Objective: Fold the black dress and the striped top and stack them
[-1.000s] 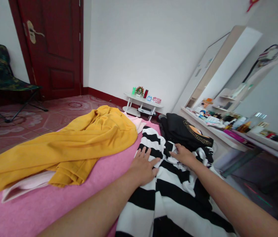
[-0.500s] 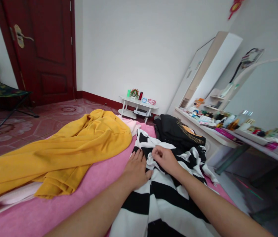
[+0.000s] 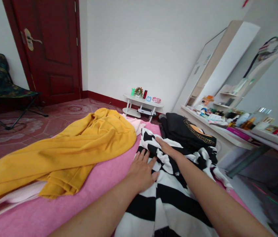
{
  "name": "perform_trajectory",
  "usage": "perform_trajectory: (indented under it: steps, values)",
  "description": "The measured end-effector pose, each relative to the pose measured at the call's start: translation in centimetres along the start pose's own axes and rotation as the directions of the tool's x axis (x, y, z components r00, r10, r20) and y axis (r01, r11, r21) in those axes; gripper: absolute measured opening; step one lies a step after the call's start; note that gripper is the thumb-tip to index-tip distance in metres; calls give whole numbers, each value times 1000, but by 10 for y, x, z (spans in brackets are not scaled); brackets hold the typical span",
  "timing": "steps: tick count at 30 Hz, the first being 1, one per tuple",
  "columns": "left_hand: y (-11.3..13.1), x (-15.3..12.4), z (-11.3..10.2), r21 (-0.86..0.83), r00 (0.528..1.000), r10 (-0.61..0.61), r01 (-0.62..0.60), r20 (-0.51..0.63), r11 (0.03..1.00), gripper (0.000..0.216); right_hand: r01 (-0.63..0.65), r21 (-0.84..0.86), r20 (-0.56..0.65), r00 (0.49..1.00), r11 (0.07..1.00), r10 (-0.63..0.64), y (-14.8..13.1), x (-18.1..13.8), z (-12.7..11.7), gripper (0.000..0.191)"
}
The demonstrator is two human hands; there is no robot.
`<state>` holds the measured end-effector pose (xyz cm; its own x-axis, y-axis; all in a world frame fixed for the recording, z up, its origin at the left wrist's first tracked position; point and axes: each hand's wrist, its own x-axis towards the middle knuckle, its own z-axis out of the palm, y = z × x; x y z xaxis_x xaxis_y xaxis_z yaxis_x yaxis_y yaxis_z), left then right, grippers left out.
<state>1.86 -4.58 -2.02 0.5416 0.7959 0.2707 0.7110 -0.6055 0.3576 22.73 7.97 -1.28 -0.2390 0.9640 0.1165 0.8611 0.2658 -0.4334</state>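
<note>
A black-and-white striped garment [image 3: 169, 196] lies on the pink bedding [image 3: 99, 197], its upper part crumpled and one bunched end trailing to the right. My left hand [image 3: 142, 172] rests flat on the garment's left side with the fingers spread. Just beyond it, my right hand [image 3: 167, 148] lies over the crumpled upper part, with at least one finger stretched out toward the left; its other fingers are mostly hidden. To the left spreads a yellow long-sleeved top [image 3: 84, 144]. A folded black garment [image 3: 187, 130] with a gold pattern sits behind the striped one.
Pale pink cloth [image 3: 16, 197] shows under the yellow top. Along the right stands a dressing table [image 3: 230, 133] with bottles and boxes. A low white stand [image 3: 143, 102] is at the far wall. A camouflage folding chair [image 3: 5, 89] stands near the red door [image 3: 52, 49].
My right hand has let go of the pinched fabric and straightened out over the garment's upper part. My left hand stays flat on the cloth. The view has turned slightly left.
</note>
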Motion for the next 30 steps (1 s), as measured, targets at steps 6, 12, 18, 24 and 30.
perform_trajectory:
  steps: [6, 12, 18, 24, 30]
  values:
    - [0, -1, -3, 5, 999, 22, -22, -24, 1000, 59, -125, 128, -8, 992, 984, 127, -8, 13, -11, 44]
    - [2, -3, -5, -15, 999, 16, -17, -35, 1000, 59, -43, 286, 7, 999, 957, 43, -35, -22, -32, 51]
    - [0, -2, -2, -34, 998, 23, -25, -53, 999, 58, 188, 106, -99, 979, 976, -178, -54, -53, -39, 31]
    - [0, -3, -1, -66, 998, 19, -23, -57, 998, 57, -20, 154, -325, 943, 988, 70, -23, -50, -51, 24]
    - [0, -2, -4, -55, 1000, 17, -18, -21, 998, 60, -265, 41, -427, 867, 963, 257, 17, -47, -47, 14]
